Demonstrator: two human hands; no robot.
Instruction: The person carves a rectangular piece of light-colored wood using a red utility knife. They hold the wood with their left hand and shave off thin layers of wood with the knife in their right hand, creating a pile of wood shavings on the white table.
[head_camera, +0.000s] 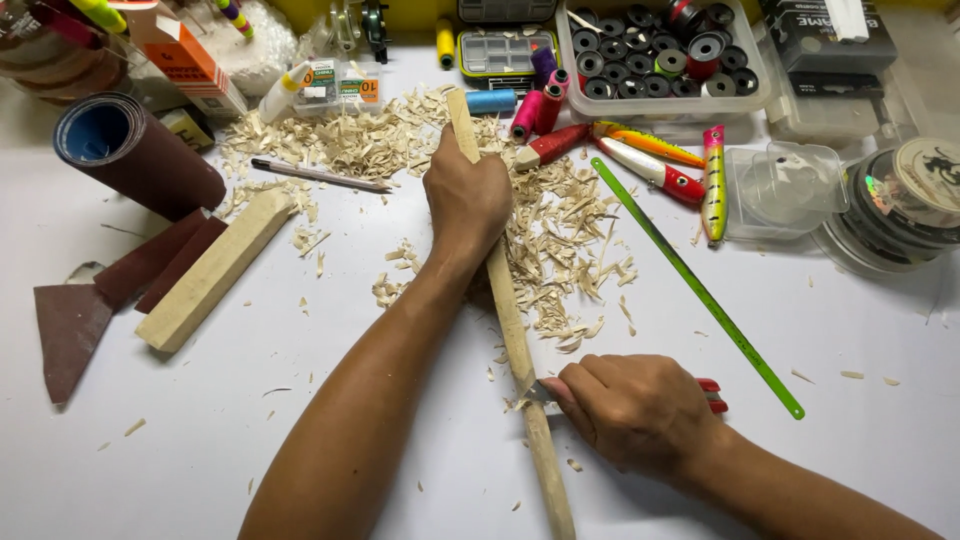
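Head view, looking straight down on a white table. Left hand wrapped tight around the upper part of a long pale wooden stick, fingers closed over it, pinning it against the tabletop. Stick running from the far shavings pile down toward the near edge, slightly slanted, passing between both forearms. Right hand clenched on a knife with a red handle, short blade pressed against the stick's right side low down, a few fresh chips clinging right at the contact point.

Around the left hand: a wide scatter of wood shavings, thickest beyond and to the right of the stick. Just beyond the shavings, painted fishing lures in red, yellow and orange lying side by side, a fourth lure standing lengthwise near a clear plastic box. Green saw blade lying diagonally, right of the stick, well clear of both hands.

Off to the left: a squared pale wood block resting flat, strips of dark red sandpaper beside it, a rolled sandpaper sheet further back. Pencil lying near the shavings. At the back, thread spools and a clear tray of dark bobbins.
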